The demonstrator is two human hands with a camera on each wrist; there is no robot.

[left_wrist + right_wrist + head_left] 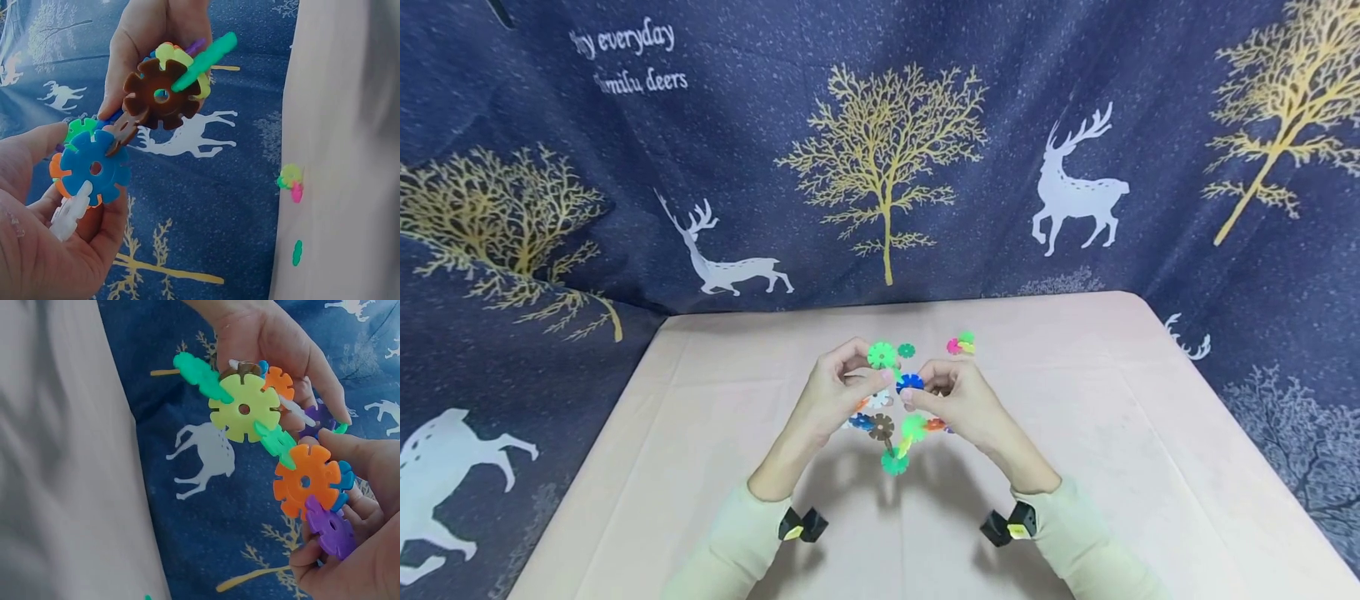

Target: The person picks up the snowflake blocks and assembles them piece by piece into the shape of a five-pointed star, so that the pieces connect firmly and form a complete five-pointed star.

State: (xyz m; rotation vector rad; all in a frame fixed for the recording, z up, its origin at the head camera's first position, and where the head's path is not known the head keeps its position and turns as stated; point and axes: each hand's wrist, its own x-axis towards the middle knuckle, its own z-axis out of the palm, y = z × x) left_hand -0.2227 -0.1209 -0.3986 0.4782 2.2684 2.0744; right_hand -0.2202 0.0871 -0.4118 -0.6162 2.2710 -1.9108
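Both hands hold one linked structure of notched plastic snowflake discs, raised above the table. My left hand (835, 387) pinches its left part, close to a light green disc (881, 355) and a white disc (878, 398). With thumb and fingers, my right hand (964, 402) grips the right part by a dark blue disc (910, 382). Lower down hang a brown disc (882, 427) and a green disc (894, 462). An orange disc (306, 481) and a purple disc (331, 531) show by the right palm in the right wrist view. Fingers hide some joints.
Farther back on the pale tablecloth (737, 375) lie a single teal disc (906, 351) and a small pink, yellow and green cluster (961, 343). A dark blue curtain (925, 250) with deer and trees hangs behind the table.
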